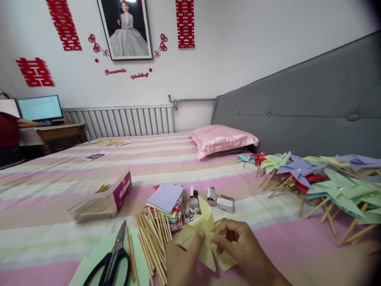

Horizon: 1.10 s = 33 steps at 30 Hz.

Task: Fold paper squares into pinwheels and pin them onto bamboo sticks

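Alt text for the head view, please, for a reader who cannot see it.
Both hands, left hand and right hand, fold a pale yellow paper pinwheel over a striped bed. Beside them lie wooden sticks, scissors and a stack of coloured paper; finished pinwheels pile up at right.

Sticks (153, 238) and scissors (111, 260) crowd left; bedsheet (291, 238) right open.

The left hand (181, 260) and the right hand (238, 246) pinch a folded yellow paper (202, 234) above the striped bed (59, 234). Wooden sticks (151, 238) and black scissors (111, 260) lie just beside them. Finished pinwheels (321, 182) are piled on the right.
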Motion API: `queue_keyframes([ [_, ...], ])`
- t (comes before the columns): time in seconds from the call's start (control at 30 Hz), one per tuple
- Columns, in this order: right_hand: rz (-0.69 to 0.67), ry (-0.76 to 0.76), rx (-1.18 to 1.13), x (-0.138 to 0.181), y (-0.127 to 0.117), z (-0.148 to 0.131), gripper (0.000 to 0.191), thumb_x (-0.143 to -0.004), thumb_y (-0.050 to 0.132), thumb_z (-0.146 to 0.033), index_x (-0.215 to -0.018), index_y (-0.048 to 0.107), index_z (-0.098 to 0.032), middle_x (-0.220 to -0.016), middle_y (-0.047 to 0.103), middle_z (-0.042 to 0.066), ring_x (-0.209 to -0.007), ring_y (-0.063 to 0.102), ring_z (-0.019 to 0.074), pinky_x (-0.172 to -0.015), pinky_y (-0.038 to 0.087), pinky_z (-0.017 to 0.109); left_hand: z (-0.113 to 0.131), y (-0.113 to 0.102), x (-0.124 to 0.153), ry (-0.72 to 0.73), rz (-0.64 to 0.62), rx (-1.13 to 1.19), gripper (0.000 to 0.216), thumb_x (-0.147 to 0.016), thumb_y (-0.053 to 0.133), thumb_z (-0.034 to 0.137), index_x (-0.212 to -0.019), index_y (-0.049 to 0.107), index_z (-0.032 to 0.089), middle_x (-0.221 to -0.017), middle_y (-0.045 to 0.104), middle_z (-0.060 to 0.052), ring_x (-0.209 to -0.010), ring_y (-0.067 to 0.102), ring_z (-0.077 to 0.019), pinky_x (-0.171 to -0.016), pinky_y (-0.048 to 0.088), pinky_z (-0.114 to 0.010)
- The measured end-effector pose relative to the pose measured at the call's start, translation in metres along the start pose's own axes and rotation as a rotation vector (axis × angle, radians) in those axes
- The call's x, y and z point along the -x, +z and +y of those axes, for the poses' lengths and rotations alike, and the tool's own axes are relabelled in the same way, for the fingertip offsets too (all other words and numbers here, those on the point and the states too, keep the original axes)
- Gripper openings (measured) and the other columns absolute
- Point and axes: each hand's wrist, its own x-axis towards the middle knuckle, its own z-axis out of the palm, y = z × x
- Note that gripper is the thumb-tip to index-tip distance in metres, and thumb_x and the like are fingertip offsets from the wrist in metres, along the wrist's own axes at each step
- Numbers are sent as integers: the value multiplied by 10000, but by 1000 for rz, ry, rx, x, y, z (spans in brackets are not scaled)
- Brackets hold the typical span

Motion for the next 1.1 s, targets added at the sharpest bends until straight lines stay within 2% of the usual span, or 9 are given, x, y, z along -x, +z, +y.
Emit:
queue_keyframes([
  [0.2,24,25,35,0,-1,6,252,-732,691,-343,-639,567,-144,-643,545,-16,-547,522,109,-517,375,216,-4,0,0,54,-35,-42,256,-535,768,348,-599,682,115,-547,637,-58,-542,559,-171,-524,444,-255],
  [0.37,40,50,70,0,-2,5,298,-747,663,-390,-622,541,-148,-600,535,-17,-524,502,104,-493,345,210,-3,2,2,75,-11,-79,290,-506,779,369,-514,635,118,-492,595,-36,-486,497,-131,-473,380,-223],
  [0.53,58,51,90,1,-2,5,296,-755,651,-388,-616,535,-154,-591,540,-16,-518,504,106,-488,345,210,-4,3,2,113,-38,-122,304,-522,771,371,-464,597,129,-433,529,-7,-452,443,-114,-451,328,-218],
  [0.8,90,47,110,-2,-3,7,293,-740,663,-368,-594,520,-157,-564,514,-28,-486,484,98,-465,337,207,5,6,7,110,-53,-124,282,-509,783,331,-447,621,109,-415,489,8,-436,379,-87,-426,276,-195],
  [1.1,96,55,97,-1,-1,5,304,-725,680,-370,-579,516,-158,-567,512,-28,-494,498,102,-471,359,211,-1,3,4,85,-60,-125,283,-532,778,350,-498,629,111,-448,551,-8,-461,455,-104,-445,347,-198],
])
